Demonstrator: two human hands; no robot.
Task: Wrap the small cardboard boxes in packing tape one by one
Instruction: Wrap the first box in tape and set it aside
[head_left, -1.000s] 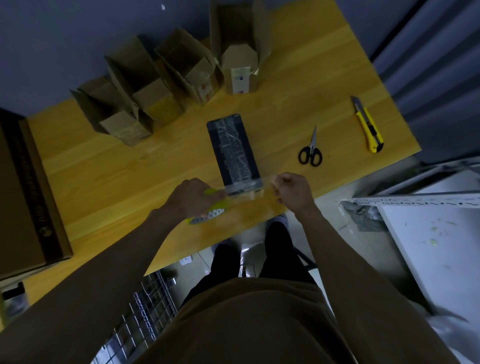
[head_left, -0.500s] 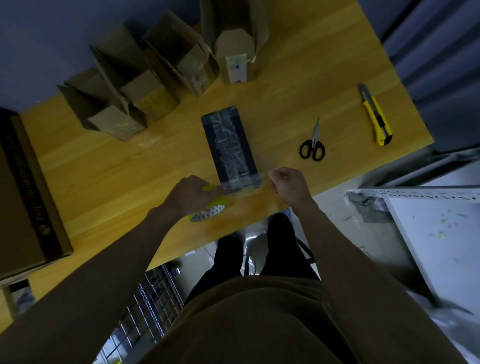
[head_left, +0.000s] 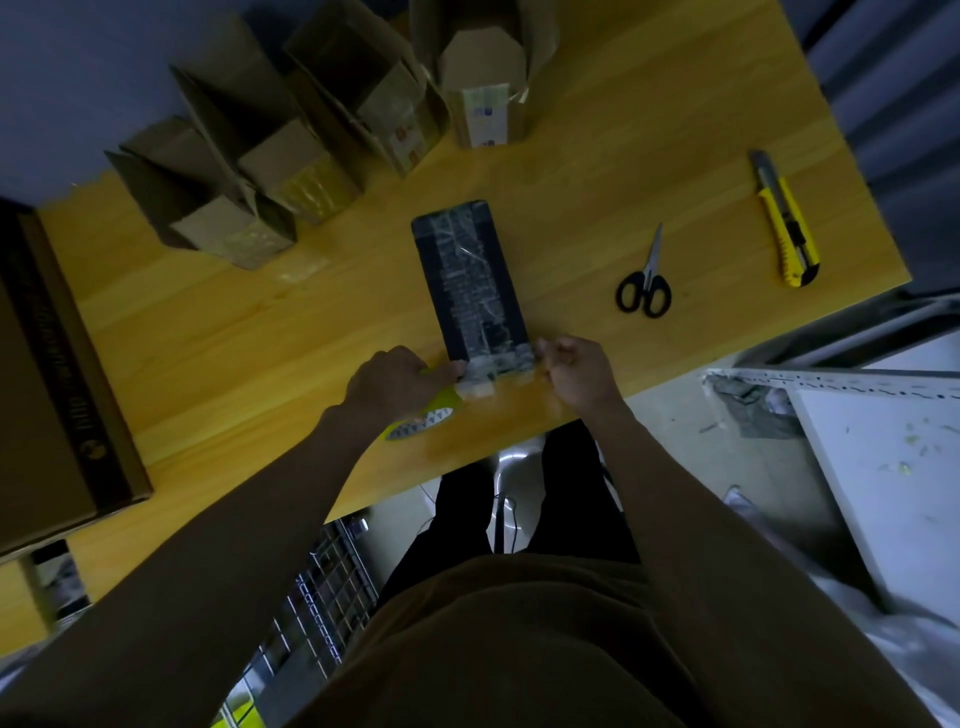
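A flat dark box (head_left: 470, 280), partly covered in clear tape, lies lengthwise on the yellow wooden table (head_left: 260, 332). My left hand (head_left: 395, 382) grips a green tape dispenser (head_left: 423, 413) at the box's near left corner. A strip of clear packing tape (head_left: 496, 366) stretches across the box's near end. My right hand (head_left: 574, 371) pinches the free end of that tape at the near right corner. Several open brown cardboard boxes (head_left: 270, 171) stand at the back of the table.
Black-handled scissors (head_left: 644, 286) and a yellow utility knife (head_left: 784, 228) lie to the right on the table. A large flat brown carton (head_left: 52, 389) lies at the left edge. The table's near edge is just below my hands; a white panel (head_left: 883, 457) stands lower right.
The tape strip has come down onto the box's near end and now lies crumpled against it. Both hands stay at the box's near corners.
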